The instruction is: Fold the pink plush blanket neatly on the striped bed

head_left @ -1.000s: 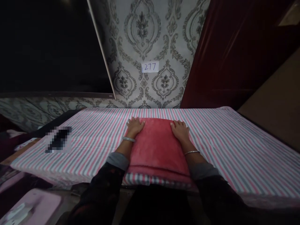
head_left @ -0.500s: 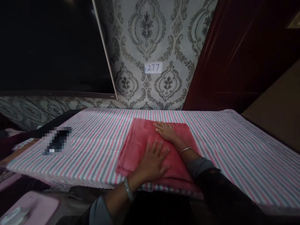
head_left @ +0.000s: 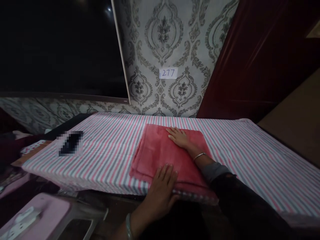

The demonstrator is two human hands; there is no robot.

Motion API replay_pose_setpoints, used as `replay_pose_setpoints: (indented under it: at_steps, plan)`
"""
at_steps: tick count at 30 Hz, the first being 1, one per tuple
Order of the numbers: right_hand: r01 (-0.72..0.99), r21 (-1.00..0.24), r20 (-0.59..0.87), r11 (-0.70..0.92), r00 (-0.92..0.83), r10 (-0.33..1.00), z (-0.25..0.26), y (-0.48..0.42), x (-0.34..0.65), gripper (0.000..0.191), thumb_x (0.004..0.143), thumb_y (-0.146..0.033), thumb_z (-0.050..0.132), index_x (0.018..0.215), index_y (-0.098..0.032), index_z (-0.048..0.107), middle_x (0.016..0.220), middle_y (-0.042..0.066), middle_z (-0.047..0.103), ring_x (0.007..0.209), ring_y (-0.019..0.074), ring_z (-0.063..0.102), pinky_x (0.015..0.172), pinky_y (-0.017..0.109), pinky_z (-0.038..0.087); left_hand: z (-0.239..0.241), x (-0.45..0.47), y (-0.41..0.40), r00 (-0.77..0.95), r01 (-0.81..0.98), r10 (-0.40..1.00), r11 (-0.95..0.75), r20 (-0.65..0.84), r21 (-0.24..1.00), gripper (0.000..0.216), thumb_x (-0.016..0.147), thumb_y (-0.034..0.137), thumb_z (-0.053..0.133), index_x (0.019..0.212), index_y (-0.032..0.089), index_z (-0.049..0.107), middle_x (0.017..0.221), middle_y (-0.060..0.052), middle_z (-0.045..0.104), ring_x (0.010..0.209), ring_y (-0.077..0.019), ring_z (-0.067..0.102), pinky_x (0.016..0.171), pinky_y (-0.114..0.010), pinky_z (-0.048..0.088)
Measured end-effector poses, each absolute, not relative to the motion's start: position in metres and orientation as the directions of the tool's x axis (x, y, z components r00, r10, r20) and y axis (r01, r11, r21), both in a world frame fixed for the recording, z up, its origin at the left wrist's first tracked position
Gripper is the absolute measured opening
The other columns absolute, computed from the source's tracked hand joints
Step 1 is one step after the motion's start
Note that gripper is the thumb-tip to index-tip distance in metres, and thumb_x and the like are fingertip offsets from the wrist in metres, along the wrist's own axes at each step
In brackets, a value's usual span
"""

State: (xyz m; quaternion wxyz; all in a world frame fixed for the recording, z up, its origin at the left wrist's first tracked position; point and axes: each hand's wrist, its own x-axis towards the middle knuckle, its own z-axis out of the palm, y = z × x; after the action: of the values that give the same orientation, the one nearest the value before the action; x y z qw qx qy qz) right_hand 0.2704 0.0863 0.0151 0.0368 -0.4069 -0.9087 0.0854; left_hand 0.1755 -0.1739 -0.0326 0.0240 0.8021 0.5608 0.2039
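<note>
A folded red cloth lies on a surface covered with a pink, grey and white striped sheet. My right hand rests flat on the cloth's far middle, fingers stretched out, a thin bangle on the wrist. My left hand lies flat on the cloth's near edge, fingers spread, with a pale bangle on its wrist. Neither hand holds anything.
A blurred dark object sits on the striped sheet at the left. Patterned wallpaper with a paper label reading 277 is behind. A dark screen hangs at upper left, a dark red door at right. A pink item lies at lower left.
Both hands left the cloth's far corners. My right hand slid to the far middle; my left hand drew back along the cloth to its near edge. The view shifted slightly left.
</note>
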Motion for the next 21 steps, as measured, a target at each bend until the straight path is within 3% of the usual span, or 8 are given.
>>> replay_pose_setpoints:
  at_steps: [4,9,12,17,21]
  plan:
    - [0.567,-0.157,0.055,0.809,-0.812,0.581,0.014,0.045,0.268,0.057,0.107,-0.05,0.033,0.161,-0.034,0.027,0.17,0.005,0.015,0.157,0.0297,0.009,0.122,0.061,0.017,-0.003,0.152,-0.16,0.238,0.89,0.877,-0.369,0.417,0.269,0.047,0.1,0.025,0.043,0.146,0.022,0.052,0.145,-0.011,0.06,0.141,-0.0252,0.049,0.122,-0.053,0.036]
    - [0.377,-0.18,0.069,0.908,-0.916,0.394,0.0,-0.025,0.281,0.065,0.105,-0.055,0.038,0.162,-0.027,0.026,0.168,0.01,0.021,0.156,0.03,0.013,0.124,0.058,0.017,0.012,0.121,-0.136,-0.075,0.988,0.906,0.012,0.417,0.151,0.05,0.099,0.026,0.04,0.146,0.016,0.052,0.154,-0.015,0.05,0.148,-0.0316,0.039,0.124,-0.062,0.025]
    - [0.356,-0.179,0.079,0.917,-0.924,0.374,-0.01,-0.055,0.294,0.067,0.103,-0.058,0.043,0.162,-0.028,0.028,0.167,0.01,0.024,0.156,0.0286,0.014,0.124,0.058,0.017,-0.004,0.113,-0.136,-0.166,0.985,0.916,0.141,0.366,0.095,0.05,0.1,0.033,0.042,0.146,0.017,0.054,0.157,-0.016,0.045,0.151,-0.0336,0.033,0.119,-0.06,0.033]
    - [0.325,-0.276,0.076,0.904,-0.931,0.358,-0.003,-0.07,0.317,0.065,0.104,-0.058,0.041,0.16,-0.027,0.031,0.165,0.007,0.031,0.155,0.0238,0.021,0.125,0.051,0.021,-0.02,0.109,-0.144,-0.14,0.99,0.916,0.13,0.377,0.053,0.052,0.1,0.037,0.043,0.146,0.014,0.053,0.158,-0.018,0.043,0.151,-0.0338,0.033,0.114,-0.051,0.042]
    - [0.424,-0.311,0.177,0.85,-0.853,0.49,0.013,-0.053,0.334,0.055,0.107,-0.048,0.036,0.156,-0.025,0.042,0.158,0.007,0.044,0.149,0.0219,0.035,0.125,0.048,0.024,-0.016,0.109,-0.145,-0.137,0.991,0.92,0.13,0.367,0.044,0.053,0.101,0.039,0.041,0.146,0.013,0.053,0.158,-0.018,0.044,0.151,-0.0332,0.033,0.113,-0.047,0.043]
